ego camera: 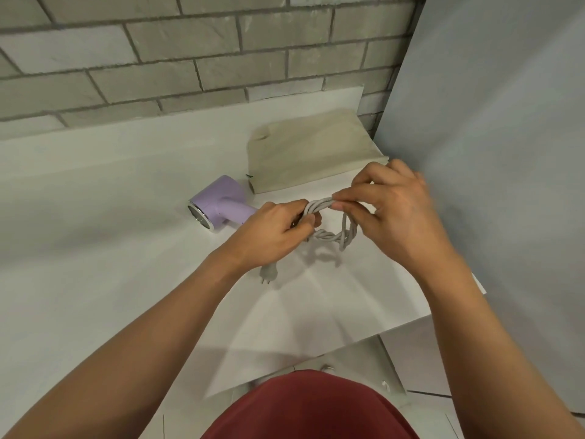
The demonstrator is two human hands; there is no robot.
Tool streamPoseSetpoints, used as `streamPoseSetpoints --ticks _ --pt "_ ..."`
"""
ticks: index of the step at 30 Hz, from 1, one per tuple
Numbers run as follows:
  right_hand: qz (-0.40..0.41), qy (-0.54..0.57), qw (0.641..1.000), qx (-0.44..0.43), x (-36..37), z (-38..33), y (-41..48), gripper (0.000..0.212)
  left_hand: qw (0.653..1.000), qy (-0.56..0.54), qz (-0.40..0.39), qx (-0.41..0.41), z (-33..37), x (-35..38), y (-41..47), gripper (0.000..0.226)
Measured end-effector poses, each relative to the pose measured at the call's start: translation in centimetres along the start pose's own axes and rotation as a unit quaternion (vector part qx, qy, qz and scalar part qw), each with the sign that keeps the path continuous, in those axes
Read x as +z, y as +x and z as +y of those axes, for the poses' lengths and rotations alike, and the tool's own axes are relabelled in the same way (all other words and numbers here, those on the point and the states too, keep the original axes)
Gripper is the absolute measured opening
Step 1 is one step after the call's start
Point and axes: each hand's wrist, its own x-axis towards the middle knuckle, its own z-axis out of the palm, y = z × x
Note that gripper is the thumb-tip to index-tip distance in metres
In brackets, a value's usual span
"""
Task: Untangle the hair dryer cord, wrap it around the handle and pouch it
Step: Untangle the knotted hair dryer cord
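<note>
1. The left hand (275,231) and the right hand (389,204) are held close together above the white bench (110,185), with a tangled grey cord (329,237) between them.
2. The left fingers (300,205) are curled round the left end of the bunched strands.
3. The right fingers (348,196) pinch the top of the same bunch between thumb and forefinger, and the other fingers are loosely bent behind it.
4. Below the hands the cord hangs in a twisted loop, its strands wound over each other and casting a shadow on the bench.
5. The plug (268,274) shows under the left wrist, low at the bench, with its pins pointing toward the near edge.
6. The lilac hair dryer (218,201) lies on the bench just left of the left hand. Its chrome-ringed end faces near-left, and its handle points toward that hand, which hides the tip.
7. The beige pouch (310,150) lies flat behind the hands, near the brick wall (190,58). A small dark tag (249,176) at its near-left corner is too small to read.
</note>
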Motion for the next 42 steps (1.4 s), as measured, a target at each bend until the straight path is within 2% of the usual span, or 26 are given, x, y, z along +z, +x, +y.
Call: streamPoseSetpoints --ticks 5,7,9,11,13,14,16,18,24,27,31,34,38,42 --pt "0.074 0.136 0.982 0.107 -1.7 1.0 0.3 0.010 1.000 -0.016 -0.006 -0.013 -0.8 -0.2 -0.3 0.029" --pt "0.061 0.136 0.979 0.138 -2.1 1.2 0.5 0.010 1.000 -0.009 0.004 -0.012 -0.9 -0.1 -0.3 0.029" --pt "0.015 0.057 0.990 0.131 -2.1 1.1 0.8 0.012 1.000 -0.010 0.008 -0.012 -0.9 0.1 -0.2 0.029" --pt "-0.018 -0.049 0.994 0.097 -1.8 0.3 0.9 0.025 1.000 -0.009 0.006 -0.007 -1.0 0.4 -0.3 0.031" --pt "-0.054 -0.109 0.992 0.027 -1.3 -0.7 0.7 0.039 1.000 -0.009 0.008 -0.009 -0.9 0.4 -0.4 0.030" --pt "-0.074 -0.118 0.990 -0.008 -0.9 -1.3 0.6 0.037 1.000 -0.010 0.010 -0.012 -0.8 0.3 -0.4 0.029" --pt "-0.107 -0.115 0.987 -0.042 0.0 -1.9 0.3 0.022 1.000 -0.011 0.011 -0.018 -0.8 0.1 -0.4 0.027" --pt "-0.123 -0.094 0.988 -0.031 0.2 -1.7 0.5 0.018 1.000 -0.013 0.000 -0.019 -0.8 -0.1 -0.6 0.027" --pt "-0.097 0.027 0.995 0.002 -0.5 0.1 0.5 0.010 0.999 0.042 -0.018 0.025 -0.3 0.1 -0.5 0.017" --pt "-0.103 0.018 0.994 0.019 -0.7 0.2 0.3 0.008 0.998 0.036 0.013 0.044 -0.2 0.7 -0.3 0.011" --pt "-0.155 -0.020 0.987 0.025 -1.0 0.2 0.2 0.008 0.993 0.024 0.080 0.084 -0.2 1.4 -0.4 0.012" --pt "-0.170 -0.015 0.985 0.023 -1.4 0.2 0.2 0.008 0.993 0.022 0.090 0.072 -0.1 1.9 -0.5 0.012" --pt "-0.222 -0.070 0.972 0.024 -1.0 -0.4 0.3 0.012 0.995 0.016 0.091 0.029 0.2 2.7 -0.7 0.012" --pt "-0.222 -0.011 0.972 0.082 -2.2 0.8 0.7 0.015 0.996 0.002 0.087 0.021 0.2 2.6 -0.6 0.012"
